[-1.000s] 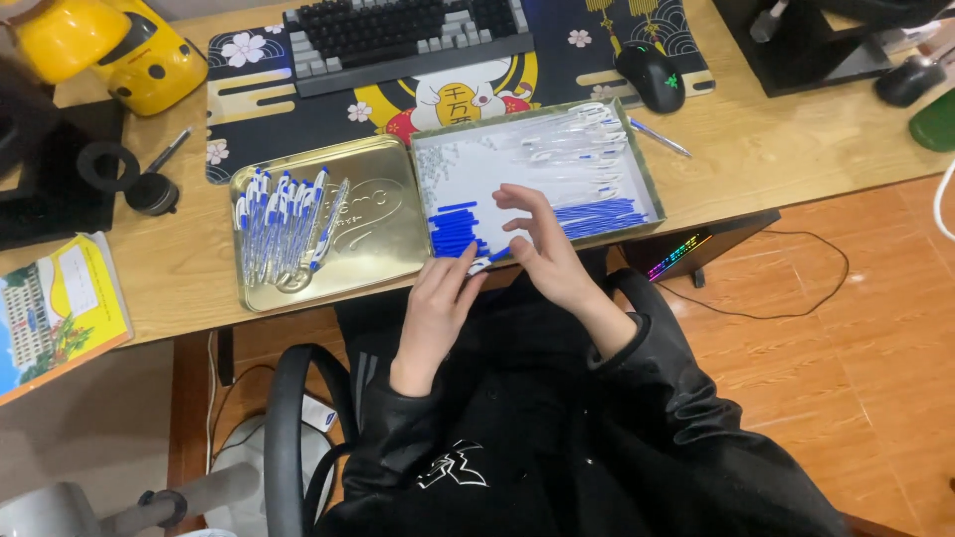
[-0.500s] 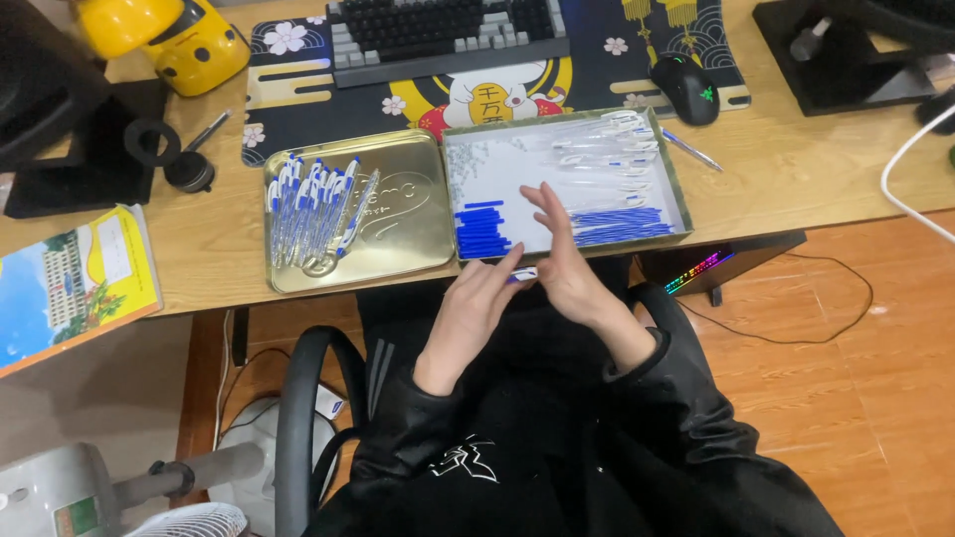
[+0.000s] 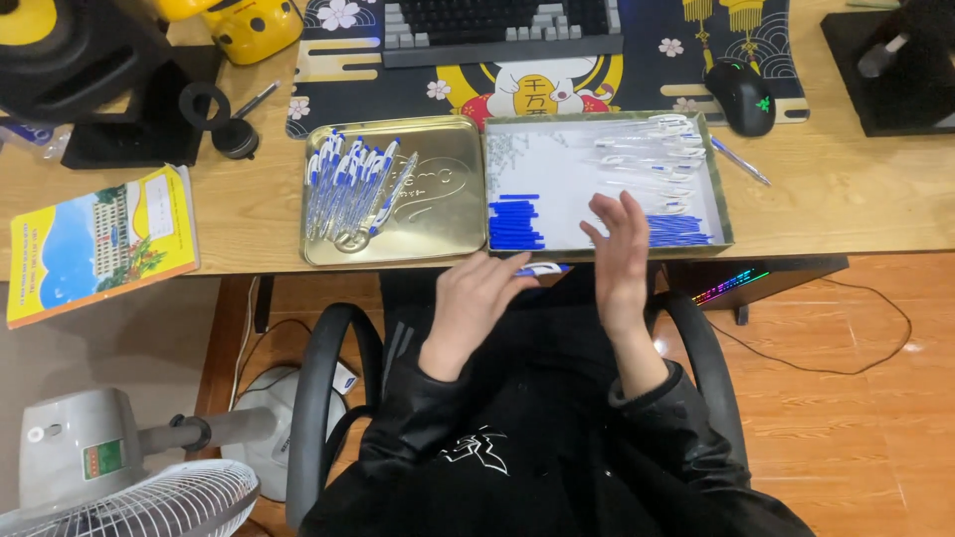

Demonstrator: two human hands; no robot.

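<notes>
Left hand (image 3: 476, 298) down at the near desk edge, fingers pinched on a small blue and white pen part (image 3: 540, 268). Right hand (image 3: 619, 254) just beside it, open with fingers spread, holding nothing, hovering over the near rim of the white tray (image 3: 557, 169). Blue refills (image 3: 516, 221) stacked in that tray on the near left, more blue ones on the near right, clear barrels (image 3: 652, 149) piled at the far side. Gold tin (image 3: 438, 204) left of the tray, touching it, with assembled pens (image 3: 348, 184) heaped on its left half. Keyboard (image 3: 502, 25) and mouse (image 3: 741, 94) further back.
</notes>
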